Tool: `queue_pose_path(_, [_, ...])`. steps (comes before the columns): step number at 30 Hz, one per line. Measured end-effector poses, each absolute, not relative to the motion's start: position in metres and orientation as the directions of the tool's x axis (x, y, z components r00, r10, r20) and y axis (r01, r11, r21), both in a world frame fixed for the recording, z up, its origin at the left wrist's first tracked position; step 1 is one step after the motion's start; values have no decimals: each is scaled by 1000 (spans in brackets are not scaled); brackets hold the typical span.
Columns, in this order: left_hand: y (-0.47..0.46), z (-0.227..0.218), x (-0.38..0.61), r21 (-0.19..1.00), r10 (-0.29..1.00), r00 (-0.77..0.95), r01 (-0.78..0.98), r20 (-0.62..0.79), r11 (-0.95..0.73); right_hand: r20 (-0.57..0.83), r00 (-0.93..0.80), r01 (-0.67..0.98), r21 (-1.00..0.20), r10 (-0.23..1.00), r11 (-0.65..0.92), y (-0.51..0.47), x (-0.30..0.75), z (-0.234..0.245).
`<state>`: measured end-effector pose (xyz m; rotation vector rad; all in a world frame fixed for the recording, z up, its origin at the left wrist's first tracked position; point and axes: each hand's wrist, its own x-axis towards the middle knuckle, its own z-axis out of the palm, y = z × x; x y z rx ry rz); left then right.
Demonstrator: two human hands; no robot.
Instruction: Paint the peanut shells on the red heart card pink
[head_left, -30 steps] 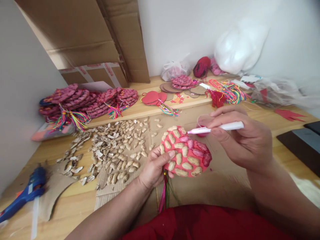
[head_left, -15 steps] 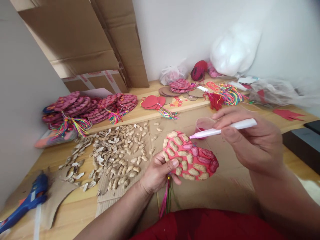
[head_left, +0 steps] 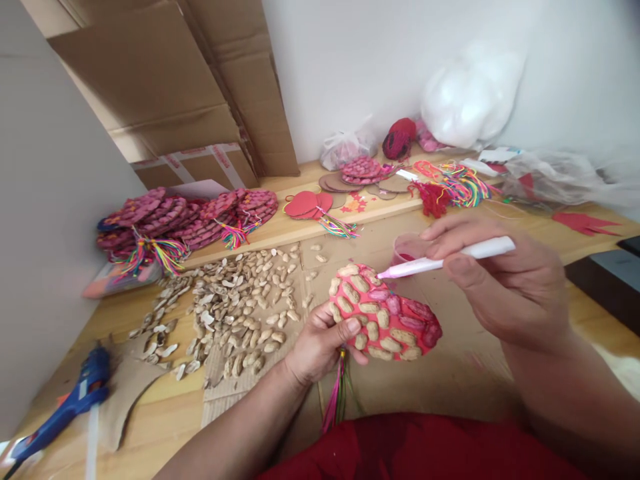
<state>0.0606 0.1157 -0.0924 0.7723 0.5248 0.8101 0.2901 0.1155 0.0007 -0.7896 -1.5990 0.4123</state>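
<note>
My left hand (head_left: 320,343) grips the lower left edge of a red round disc (head_left: 383,313) covered with glued peanut shells. Some shells on its right side are painted pink, the others are bare. A coloured tassel (head_left: 336,393) hangs from the disc below my hand. My right hand (head_left: 500,283) pinches a white brush pen (head_left: 445,259), and its pink tip touches a shell near the disc's top. Just behind the tip stands a small clear cup of red paint (head_left: 407,247).
Loose peanuts and shells (head_left: 235,313) lie on cardboard to the left. A blue glue gun (head_left: 65,407) lies at the near left. Stacks of finished pink discs (head_left: 185,217), red card circles (head_left: 307,203), coloured threads (head_left: 457,187) and plastic bags (head_left: 470,93) line the back.
The disc has tilted and shifted a little to the right in my left hand. The pen moved from over the paint cup down onto the shells at the disc's top.
</note>
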Motion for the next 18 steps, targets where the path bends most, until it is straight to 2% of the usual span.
queue_pose_path(10, [114, -93, 59, 785, 778, 620, -429, -103, 446, 733, -6, 315, -644, 680, 697, 115, 288, 2])
queue_pose_path(18, [115, -93, 59, 784, 784, 609, -426, -121, 452, 753, 8, 291, -632, 659, 719, 117, 289, 1])
